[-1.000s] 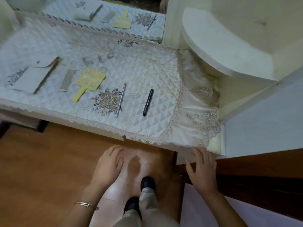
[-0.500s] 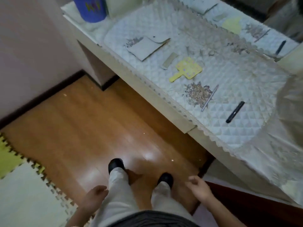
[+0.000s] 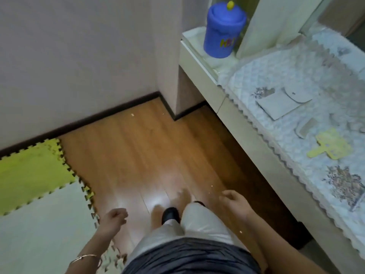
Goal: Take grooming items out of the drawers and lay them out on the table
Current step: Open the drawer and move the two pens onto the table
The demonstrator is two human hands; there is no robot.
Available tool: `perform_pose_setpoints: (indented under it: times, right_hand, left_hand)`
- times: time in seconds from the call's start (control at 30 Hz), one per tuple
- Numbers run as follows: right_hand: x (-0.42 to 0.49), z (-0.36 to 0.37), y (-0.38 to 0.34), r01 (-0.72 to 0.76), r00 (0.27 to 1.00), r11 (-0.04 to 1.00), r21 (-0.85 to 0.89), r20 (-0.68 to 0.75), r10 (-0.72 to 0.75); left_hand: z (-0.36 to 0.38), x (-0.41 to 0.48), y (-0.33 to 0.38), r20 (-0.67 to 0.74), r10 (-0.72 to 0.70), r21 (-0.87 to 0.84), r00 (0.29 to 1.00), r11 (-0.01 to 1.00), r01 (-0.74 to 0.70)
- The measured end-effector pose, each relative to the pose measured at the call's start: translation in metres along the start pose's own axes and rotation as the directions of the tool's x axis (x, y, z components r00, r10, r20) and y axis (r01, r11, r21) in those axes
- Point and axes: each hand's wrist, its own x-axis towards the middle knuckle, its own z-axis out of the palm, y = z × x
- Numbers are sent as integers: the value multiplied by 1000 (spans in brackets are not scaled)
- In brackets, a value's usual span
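Note:
The dressing table point(image 3: 246, 123) with a white quilted cover stands along the right edge of the view. On it lie a yellow hand mirror point(image 3: 331, 148), a small grey comb point(image 3: 305, 128) and a pale flat pouch point(image 3: 280, 103). My left hand point(image 3: 115, 217) hangs low over the wooden floor with its fingers curled and nothing in it. My right hand point(image 3: 234, 202) hangs beside my right leg, fingers loosely bent and apart, holding nothing. Both hands are well away from the table. No drawer shows in this view.
A blue lidded container point(image 3: 224, 30) stands at the table's far left corner by the wall. Foam puzzle mats point(image 3: 33, 194), green and pale, cover the floor at the left. My feet and light trousers point(image 3: 189, 220) are over bare wooden floor point(image 3: 138, 151).
The view has swung left, away from the table's right end; the silver stick and black pen have left the frame. Both hands dropped from the table edge to my sides.

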Motion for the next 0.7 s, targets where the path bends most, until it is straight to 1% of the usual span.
perform_pose_setpoints:
  times: [0.07, 0.2, 0.27, 0.37, 0.47, 0.53, 0.6, 0.7]
  right_hand:
    - [9, 10, -19, 6, 1000, 1000, 26, -14, -6]
    - [38, 16, -40, -10, 1000, 998, -58, -6, 10]
    - [57, 19, -52, -46, 999, 997, -66, 21, 48]
    - [90, 20, -72, -132, 984, 981, -140, 102, 147]
    - [129, 17, -103, -208, 964, 961, -184, 124, 233]
    - [149, 19, -137, -225, 964, 954, -199, 94, 247]
    - [165, 23, -176, -176, 977, 966, -191, 83, 194]
    - [186, 31, -232, -61, 997, 989, -137, 42, 68]
  left_hand:
    - [-8, 11, 5, -6, -65, -67, 998, 996, 65]
    - [-13, 33, 20, -2, -186, -144, 982, 972, 184]
    - [-17, 48, 39, 0, -221, -159, 975, 963, 218]
    - [-25, 84, 77, -6, -262, -124, 965, 958, 259]
    - [-40, 116, 129, 10, -242, -54, 970, 969, 242]
    - [-52, 142, 166, 3, -191, 3, 982, 982, 191]
    - [-64, 169, 207, -49, -124, 53, 991, 991, 126]
    - [-71, 198, 271, -55, -10, 37, 998, 999, 12]
